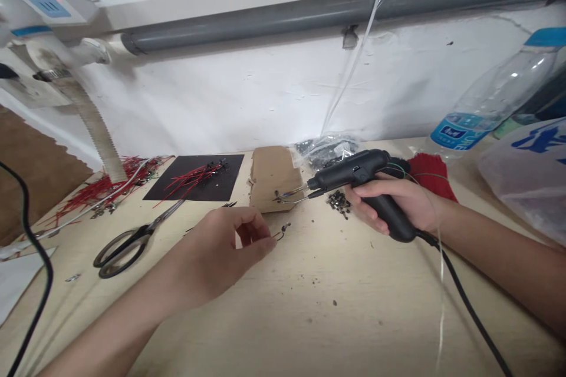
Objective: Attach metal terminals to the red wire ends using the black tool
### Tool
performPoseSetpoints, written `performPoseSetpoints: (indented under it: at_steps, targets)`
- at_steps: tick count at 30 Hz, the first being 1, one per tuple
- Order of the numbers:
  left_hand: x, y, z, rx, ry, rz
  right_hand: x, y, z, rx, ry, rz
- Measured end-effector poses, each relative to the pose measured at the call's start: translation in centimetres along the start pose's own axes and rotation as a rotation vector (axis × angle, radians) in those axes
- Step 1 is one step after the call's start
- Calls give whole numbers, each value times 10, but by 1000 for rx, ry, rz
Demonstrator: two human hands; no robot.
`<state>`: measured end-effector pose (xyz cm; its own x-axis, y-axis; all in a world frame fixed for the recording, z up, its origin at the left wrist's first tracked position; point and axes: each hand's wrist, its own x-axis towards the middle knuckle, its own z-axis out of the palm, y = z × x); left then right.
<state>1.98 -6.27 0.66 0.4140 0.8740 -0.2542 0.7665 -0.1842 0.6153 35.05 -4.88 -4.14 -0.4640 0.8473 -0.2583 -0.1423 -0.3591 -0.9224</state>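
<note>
My left hand pinches a short wire with a small dark metal part at its end, just above the table. In my right hand is a black pistol-shaped soldering gun, its handle wrapped by the fingers. The gun's tip and a thin solder feed tube point left over a piece of brown cardboard. Below the gun lies a small heap of metal parts. A solder strand trails from the back of the gun over my right wrist.
Black-handled scissors lie left of my left hand. Behind them, red wires rest on a black sheet, with a larger red wire pile further left. A plastic bottle, a red cloth and a plastic bag are at right.
</note>
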Motion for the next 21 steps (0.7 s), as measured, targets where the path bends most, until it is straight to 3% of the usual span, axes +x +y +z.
performPoseSetpoints:
  at_steps: [7, 21]
  targets:
    - [6, 3, 0, -375, -103, -19, 0, 0, 1, 25, -6, -8]
    - [12, -4, 5, -544, -160, 32, 1, 3, -4, 22, -10, 1]
